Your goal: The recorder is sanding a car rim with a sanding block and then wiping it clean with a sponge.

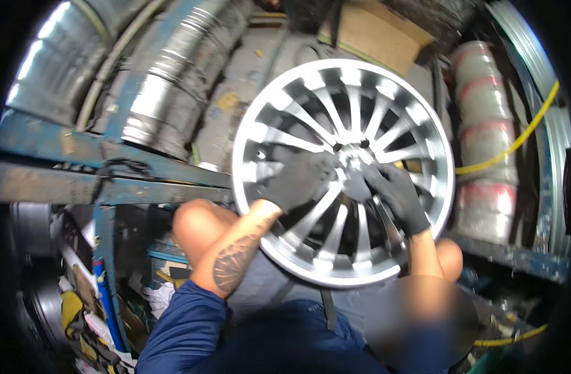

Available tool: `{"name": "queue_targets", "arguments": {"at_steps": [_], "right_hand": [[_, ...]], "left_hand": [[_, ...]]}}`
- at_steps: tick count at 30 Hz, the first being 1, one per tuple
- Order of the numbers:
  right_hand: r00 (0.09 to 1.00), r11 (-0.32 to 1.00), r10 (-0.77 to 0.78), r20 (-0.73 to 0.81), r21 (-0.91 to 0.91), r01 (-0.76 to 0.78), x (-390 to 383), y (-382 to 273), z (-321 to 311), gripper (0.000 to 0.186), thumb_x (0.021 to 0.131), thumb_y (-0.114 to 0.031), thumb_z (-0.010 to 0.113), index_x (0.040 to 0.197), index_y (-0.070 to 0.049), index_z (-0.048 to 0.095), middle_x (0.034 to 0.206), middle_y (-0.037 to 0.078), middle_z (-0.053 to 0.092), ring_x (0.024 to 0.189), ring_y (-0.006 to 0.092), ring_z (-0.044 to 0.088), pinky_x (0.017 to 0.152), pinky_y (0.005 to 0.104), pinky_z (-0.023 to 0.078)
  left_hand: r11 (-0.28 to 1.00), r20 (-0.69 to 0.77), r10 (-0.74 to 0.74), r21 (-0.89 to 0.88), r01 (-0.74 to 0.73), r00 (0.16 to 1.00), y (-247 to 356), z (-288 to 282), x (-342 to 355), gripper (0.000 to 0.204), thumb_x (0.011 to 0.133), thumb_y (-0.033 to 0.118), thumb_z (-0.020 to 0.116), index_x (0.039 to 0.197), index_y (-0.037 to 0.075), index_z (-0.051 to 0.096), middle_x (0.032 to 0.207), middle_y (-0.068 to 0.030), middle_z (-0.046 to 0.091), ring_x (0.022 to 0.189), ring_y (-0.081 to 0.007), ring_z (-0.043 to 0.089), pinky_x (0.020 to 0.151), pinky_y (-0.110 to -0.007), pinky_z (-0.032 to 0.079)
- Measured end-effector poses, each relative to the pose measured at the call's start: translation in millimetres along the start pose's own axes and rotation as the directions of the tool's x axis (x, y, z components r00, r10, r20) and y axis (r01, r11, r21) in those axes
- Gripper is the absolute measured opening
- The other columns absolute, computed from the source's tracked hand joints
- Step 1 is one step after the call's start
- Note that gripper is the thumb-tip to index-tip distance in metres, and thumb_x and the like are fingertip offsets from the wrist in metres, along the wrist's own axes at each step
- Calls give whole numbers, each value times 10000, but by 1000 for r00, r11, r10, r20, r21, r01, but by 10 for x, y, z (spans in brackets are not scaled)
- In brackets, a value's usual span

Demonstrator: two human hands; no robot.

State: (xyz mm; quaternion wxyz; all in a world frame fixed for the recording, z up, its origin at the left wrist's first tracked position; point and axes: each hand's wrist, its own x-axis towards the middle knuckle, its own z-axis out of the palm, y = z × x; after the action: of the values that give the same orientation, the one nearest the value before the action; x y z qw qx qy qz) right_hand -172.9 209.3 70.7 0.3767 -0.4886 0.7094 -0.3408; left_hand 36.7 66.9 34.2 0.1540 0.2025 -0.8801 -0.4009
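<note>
Both gloved hands press on the wheel [343,171], propped upright before the knees: left hand [296,179] lies flat on the spokes left of the hub, right hand [394,194] curls over spokes just right of it; each grip holds only the wheel. Behind stands a blue rack [105,168] with stacked rims [173,93]

The round multi-spoke alloy wheel [343,171] is bright polished metal, glossy on rim and spokes. Both hands, left hand [296,179] and right hand [394,192], wear dark matt knit-cloth gloves. At ten o'clock, the blue painted steel frame [80,149] looks chipped and rusty. At twelve o'clock, brown cardboard [376,31] is dull.
</note>
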Motion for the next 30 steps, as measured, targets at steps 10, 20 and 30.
{"name": "queue_targets", "arguments": {"at_steps": [10, 20, 30], "right_hand": [[983, 870, -7, -182, 484, 96, -106, 209, 544, 184, 948, -153, 717, 1059, -9, 686, 829, -21, 653, 724, 41, 570, 650, 211, 465], [898, 937, -332, -290, 9, 349, -395, -212, 653, 247, 886, -187, 750, 1095, -57, 726, 966, 122, 724, 803, 234, 683, 729, 334, 532], [805, 877, -480, -347, -211, 432, -438, -51, 593, 290, 837, -243, 783, 1109, -143, 769, 1284, 133, 607, 1157, 313, 582, 987, 423, 468]], "left_hand": [[794, 61, -216, -570, 212, 974, 288, 403, -187, 591, 1082, 547, 315, 1408, 94, 512, 1232, -82, 591, 1017, -158, 639, 920, -304, 531], [133, 417, -157, -889, 438, 895, 200, 34, -579, 518, 1029, 131, 491, 1516, -3, 371, 1390, -133, 566, 1213, -216, 613, 1041, -382, 523], [-217, 514, 38, -833, 509, 857, 291, 264, -576, 546, 1062, 497, 419, 1467, 131, 432, 1394, -86, 567, 1248, -246, 600, 1057, -538, 490]]}}
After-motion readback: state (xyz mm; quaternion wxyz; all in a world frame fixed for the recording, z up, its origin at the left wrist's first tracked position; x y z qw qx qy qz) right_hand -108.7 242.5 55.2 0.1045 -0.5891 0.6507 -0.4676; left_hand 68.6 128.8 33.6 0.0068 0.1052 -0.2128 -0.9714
